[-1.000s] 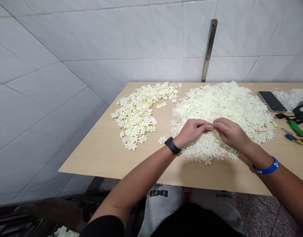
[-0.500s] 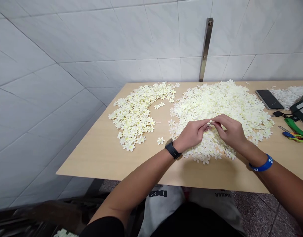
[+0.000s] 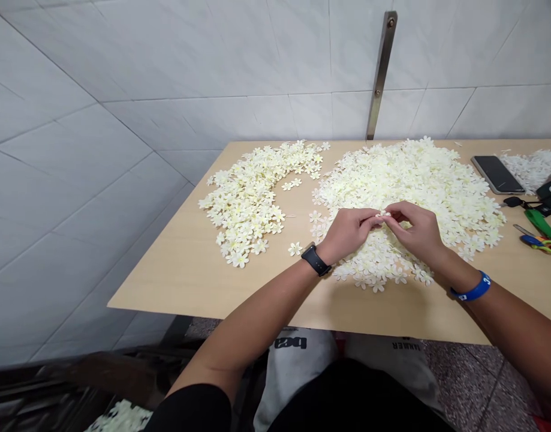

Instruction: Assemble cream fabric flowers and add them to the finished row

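Both my hands meet over the big heap of cream fabric flowers (image 3: 419,180) in the middle of the wooden table (image 3: 189,276). My left hand (image 3: 349,231), with a black watch on its wrist, and my right hand (image 3: 414,231), with a blue wristband, pinch one small white flower (image 3: 384,215) between their fingertips, just above the heap. A second, flatter spread of yellow-centred flowers (image 3: 252,198) lies to the left, and a single flower (image 3: 295,248) sits apart near my left wrist.
A dark phone (image 3: 495,174) lies at the right, beside a pile of white pieces (image 3: 533,165). Keys, green and blue scissors (image 3: 542,237) and a dark case sit at the right edge. White tiled wall with a metal bracket (image 3: 379,72) stands behind. Bags sit under the table.
My hands stay together on the flower, fingers shifting slightly. The view has tilted a little, so table and piles sit slightly higher in frame.
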Demonstrator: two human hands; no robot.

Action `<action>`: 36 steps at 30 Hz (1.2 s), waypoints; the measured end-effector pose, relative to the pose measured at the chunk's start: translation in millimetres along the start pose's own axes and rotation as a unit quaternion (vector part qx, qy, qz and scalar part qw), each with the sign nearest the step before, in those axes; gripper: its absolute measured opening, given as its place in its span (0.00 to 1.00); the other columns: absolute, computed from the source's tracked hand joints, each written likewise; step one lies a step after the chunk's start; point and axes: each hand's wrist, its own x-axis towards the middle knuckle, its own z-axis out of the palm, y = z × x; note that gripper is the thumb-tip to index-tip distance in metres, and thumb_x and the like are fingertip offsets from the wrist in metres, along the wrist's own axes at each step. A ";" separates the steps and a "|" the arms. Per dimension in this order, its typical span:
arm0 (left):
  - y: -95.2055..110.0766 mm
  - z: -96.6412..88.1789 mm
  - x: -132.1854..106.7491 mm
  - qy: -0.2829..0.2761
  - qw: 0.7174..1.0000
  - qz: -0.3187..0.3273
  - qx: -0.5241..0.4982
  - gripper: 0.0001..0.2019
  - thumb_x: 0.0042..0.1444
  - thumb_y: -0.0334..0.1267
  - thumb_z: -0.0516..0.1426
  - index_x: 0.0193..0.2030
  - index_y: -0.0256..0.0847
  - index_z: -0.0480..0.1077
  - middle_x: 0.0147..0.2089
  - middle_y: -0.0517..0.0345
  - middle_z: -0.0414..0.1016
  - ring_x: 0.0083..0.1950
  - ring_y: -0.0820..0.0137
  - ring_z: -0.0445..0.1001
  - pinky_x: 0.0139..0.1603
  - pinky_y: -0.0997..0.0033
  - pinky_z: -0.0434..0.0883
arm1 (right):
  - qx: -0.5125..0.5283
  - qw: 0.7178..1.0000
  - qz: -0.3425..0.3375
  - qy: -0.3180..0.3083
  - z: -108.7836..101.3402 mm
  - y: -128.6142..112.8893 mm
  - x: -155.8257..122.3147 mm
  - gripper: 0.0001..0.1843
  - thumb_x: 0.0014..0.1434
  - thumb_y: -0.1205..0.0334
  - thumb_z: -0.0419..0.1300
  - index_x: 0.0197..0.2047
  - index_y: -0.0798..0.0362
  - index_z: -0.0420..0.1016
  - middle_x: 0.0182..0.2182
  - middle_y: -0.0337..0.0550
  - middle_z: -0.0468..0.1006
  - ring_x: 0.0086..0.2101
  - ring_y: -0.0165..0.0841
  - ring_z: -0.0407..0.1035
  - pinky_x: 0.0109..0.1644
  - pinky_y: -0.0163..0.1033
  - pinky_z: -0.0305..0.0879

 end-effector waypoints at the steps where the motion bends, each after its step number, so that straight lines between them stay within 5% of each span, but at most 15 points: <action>1: -1.3 2.0 -0.9 0.004 1.000 0.004 -0.012 0.14 0.69 0.38 0.53 0.42 0.39 0.81 0.41 0.54 0.85 0.44 0.67 0.83 0.46 0.70 0.76 | 0.006 1.000 0.015 -0.002 0.1 -1.1 0.4 0.03 0.66 0.60 0.62 0.40 0.49 0.76 0.31 0.42 0.82 0.27 0.34 0.75 0.32 0.40 0.74; 6: 1.2 1.2 -1.9 -0.030 0.998 -0.005 -0.049 0.14 0.68 0.35 0.53 0.50 0.40 0.80 0.48 0.51 0.85 0.47 0.67 0.83 0.51 0.68 0.77 | 0.003 0.999 -0.038 -0.036 -11.0 0.5 0.8 0.05 0.67 0.67 0.58 0.41 0.48 0.75 0.32 0.42 0.82 0.31 0.35 0.76 0.34 0.40 0.73; 11: 7.6 -4.7 0.2 -0.055 0.997 -0.058 -0.021 0.05 0.59 0.37 0.64 0.36 0.40 0.81 0.36 0.58 0.84 0.38 0.70 0.80 0.39 0.73 0.72 | -0.007 0.983 -0.158 -0.090 -14.0 1.1 -1.3 0.14 0.66 0.73 0.53 0.45 0.48 0.77 0.35 0.45 0.82 0.35 0.37 0.76 0.36 0.41 0.73; 16: 8.7 -1.1 -1.5 -0.022 0.999 -0.012 0.028 0.15 0.66 0.39 0.57 0.29 0.37 0.75 0.29 0.58 0.80 0.32 0.72 0.77 0.35 0.74 0.69 | 0.037 0.999 0.002 -0.027 -2.7 -13.9 -3.0 0.07 0.67 0.67 0.57 0.40 0.49 0.76 0.32 0.43 0.81 0.31 0.35 0.75 0.34 0.41 0.73; 19: 7.4 1.8 -2.6 0.012 1.000 0.022 0.008 0.15 0.69 0.36 0.50 0.34 0.37 0.74 0.32 0.55 0.80 0.37 0.70 0.80 0.41 0.72 0.74 | 0.061 0.996 0.068 -0.003 0.6 -19.3 -3.5 0.05 0.65 0.64 0.61 0.45 0.49 0.76 0.34 0.43 0.82 0.30 0.34 0.76 0.35 0.40 0.75; 24: 4.9 -1.7 -1.3 -0.022 0.998 0.023 -0.051 0.16 0.69 0.35 0.50 0.53 0.39 0.77 0.50 0.50 0.83 0.50 0.65 0.83 0.52 0.66 0.78 | 0.022 0.998 0.056 -0.001 -5.7 -8.7 -3.2 0.07 0.65 0.65 0.59 0.46 0.49 0.75 0.34 0.42 0.83 0.31 0.35 0.77 0.35 0.40 0.75; 31: 9.4 -10.7 1.9 -0.095 0.987 -0.011 0.128 0.08 0.63 0.39 0.61 0.36 0.40 0.80 0.34 0.57 0.84 0.35 0.69 0.78 0.37 0.71 0.67 | -0.088 0.978 -0.123 -0.143 -14.7 -5.3 -4.0 0.09 0.67 0.68 0.53 0.37 0.50 0.74 0.27 0.43 0.79 0.27 0.35 0.71 0.28 0.39 0.64; 36: 8.3 -6.9 -0.3 -0.109 0.974 0.047 0.194 0.16 0.70 0.38 0.50 0.33 0.37 0.73 0.30 0.53 0.78 0.31 0.68 0.73 0.34 0.69 0.63 | -0.010 0.993 0.009 -0.114 -10.8 -10.0 -2.3 0.04 0.63 0.67 0.59 0.36 0.50 0.73 0.24 0.37 0.77 0.22 0.31 0.70 0.25 0.36 0.62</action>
